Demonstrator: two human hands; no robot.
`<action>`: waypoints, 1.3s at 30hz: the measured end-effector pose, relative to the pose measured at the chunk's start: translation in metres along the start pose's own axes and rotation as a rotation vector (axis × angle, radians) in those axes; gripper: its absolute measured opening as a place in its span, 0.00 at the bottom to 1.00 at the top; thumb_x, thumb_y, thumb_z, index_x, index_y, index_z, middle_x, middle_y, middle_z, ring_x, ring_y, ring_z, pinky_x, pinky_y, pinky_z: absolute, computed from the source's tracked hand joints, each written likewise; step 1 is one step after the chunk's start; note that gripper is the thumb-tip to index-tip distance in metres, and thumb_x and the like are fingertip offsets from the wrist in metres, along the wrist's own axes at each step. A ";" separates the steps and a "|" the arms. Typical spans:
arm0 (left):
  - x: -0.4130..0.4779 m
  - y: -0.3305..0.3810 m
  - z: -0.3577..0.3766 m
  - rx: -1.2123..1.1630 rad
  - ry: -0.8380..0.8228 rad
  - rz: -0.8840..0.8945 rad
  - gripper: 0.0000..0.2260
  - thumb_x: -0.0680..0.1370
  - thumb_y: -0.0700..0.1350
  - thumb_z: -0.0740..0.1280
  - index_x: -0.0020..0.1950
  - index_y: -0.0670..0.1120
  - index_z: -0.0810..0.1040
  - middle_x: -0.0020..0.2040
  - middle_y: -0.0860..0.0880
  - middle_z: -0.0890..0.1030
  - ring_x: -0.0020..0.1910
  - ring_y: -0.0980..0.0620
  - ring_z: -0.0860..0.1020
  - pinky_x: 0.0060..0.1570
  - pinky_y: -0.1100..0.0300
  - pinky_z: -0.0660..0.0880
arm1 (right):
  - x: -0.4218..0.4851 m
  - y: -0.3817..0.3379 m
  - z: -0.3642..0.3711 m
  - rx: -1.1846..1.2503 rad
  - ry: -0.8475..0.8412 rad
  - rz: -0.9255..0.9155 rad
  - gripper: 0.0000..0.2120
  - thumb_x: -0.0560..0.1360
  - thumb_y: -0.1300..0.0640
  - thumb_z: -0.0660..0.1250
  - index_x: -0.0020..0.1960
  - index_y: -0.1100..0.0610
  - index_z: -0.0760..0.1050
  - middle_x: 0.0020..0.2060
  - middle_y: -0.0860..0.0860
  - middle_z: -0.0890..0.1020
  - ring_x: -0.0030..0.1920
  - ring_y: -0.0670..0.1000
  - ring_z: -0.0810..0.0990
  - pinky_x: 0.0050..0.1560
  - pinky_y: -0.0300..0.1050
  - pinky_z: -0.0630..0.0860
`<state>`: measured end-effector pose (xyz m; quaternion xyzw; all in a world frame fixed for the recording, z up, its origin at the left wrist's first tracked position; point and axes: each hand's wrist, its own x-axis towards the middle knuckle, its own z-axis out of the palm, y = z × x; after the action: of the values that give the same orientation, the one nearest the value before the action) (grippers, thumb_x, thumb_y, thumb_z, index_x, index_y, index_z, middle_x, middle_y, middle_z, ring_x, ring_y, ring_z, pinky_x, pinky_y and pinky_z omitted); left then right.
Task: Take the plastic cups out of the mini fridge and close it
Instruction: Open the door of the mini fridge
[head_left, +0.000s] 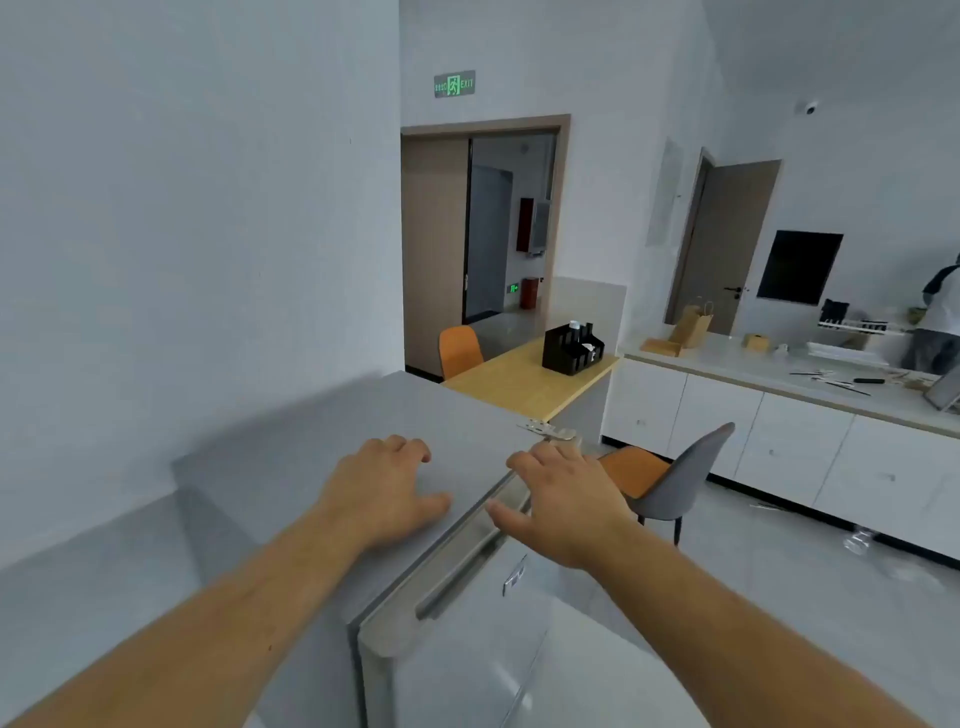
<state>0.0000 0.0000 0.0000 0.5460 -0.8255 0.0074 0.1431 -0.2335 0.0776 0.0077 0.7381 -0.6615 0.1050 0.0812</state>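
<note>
A grey mini fridge (311, 447) stands against the left wall below me. Its door (467, 649) sits flush against the body, with a recessed handle groove along the top edge. My left hand (384, 488) rests flat on the fridge top, fingers spread, holding nothing. My right hand (558, 501) hovers over the top edge of the door near the hinge side, fingers apart and empty. No plastic cups are visible; the inside of the fridge is hidden.
A wooden table (519, 382) with a black organizer (571, 348) stands behind the fridge. A grey and orange chair (670, 480) stands to the right of the door. A white counter (779, 374) runs along the right, where a person (937, 322) stands.
</note>
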 end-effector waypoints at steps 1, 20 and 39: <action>0.000 -0.002 0.002 -0.002 -0.016 -0.003 0.35 0.70 0.74 0.59 0.71 0.57 0.73 0.71 0.53 0.76 0.67 0.49 0.73 0.62 0.48 0.75 | 0.001 -0.003 0.004 0.004 -0.014 -0.010 0.37 0.74 0.25 0.49 0.72 0.48 0.68 0.66 0.51 0.75 0.67 0.55 0.70 0.65 0.57 0.69; -0.003 -0.021 0.040 -0.124 0.006 -0.049 0.32 0.72 0.76 0.57 0.68 0.59 0.75 0.70 0.54 0.78 0.68 0.50 0.74 0.65 0.49 0.71 | 0.000 -0.030 0.075 0.250 0.062 0.013 0.32 0.79 0.33 0.48 0.74 0.51 0.68 0.69 0.50 0.72 0.71 0.52 0.64 0.74 0.51 0.62; -0.005 -0.019 0.037 -0.127 -0.011 -0.048 0.31 0.72 0.75 0.57 0.67 0.59 0.75 0.69 0.53 0.79 0.66 0.49 0.75 0.64 0.47 0.72 | -0.045 -0.049 0.081 0.355 0.295 -0.146 0.13 0.83 0.49 0.61 0.43 0.52 0.77 0.39 0.45 0.73 0.42 0.45 0.70 0.46 0.38 0.69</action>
<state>0.0106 -0.0096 -0.0399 0.5555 -0.8117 -0.0513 0.1732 -0.1856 0.1057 -0.0819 0.7635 -0.5584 0.3199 0.0533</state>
